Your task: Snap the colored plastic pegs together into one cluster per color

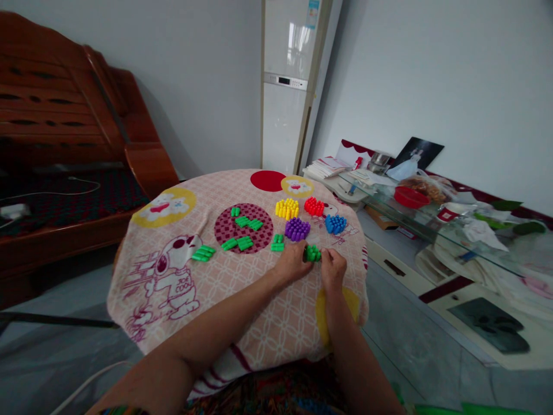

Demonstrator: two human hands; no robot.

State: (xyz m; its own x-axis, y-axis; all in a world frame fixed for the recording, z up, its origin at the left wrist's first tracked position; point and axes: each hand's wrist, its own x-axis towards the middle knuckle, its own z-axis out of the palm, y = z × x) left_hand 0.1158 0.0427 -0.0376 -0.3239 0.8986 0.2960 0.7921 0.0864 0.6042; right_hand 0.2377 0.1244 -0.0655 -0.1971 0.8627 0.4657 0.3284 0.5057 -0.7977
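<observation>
My left hand [292, 260] and my right hand [332, 267] meet on a small cluster of green pegs [312, 253], fingers curled and pinched against it from both sides. It sits on a pink cartoon-print cloth [181, 276] covering a round table. Just beyond stand packed clusters of purple pegs [297, 228], yellow pegs [287, 208], red pegs [314, 206] and blue pegs [336, 223]. Loose green pegs [244, 230] lie scattered to the left, with a pair [277, 242] close to my left hand and a few more [203, 253] farther left.
A wooden bench [64, 144] stands at the left. A tall white air conditioner [287, 80] is behind the table. A cluttered glass-topped low cabinet [432, 230] with a red bowl [410, 197], papers and a photo runs along the right.
</observation>
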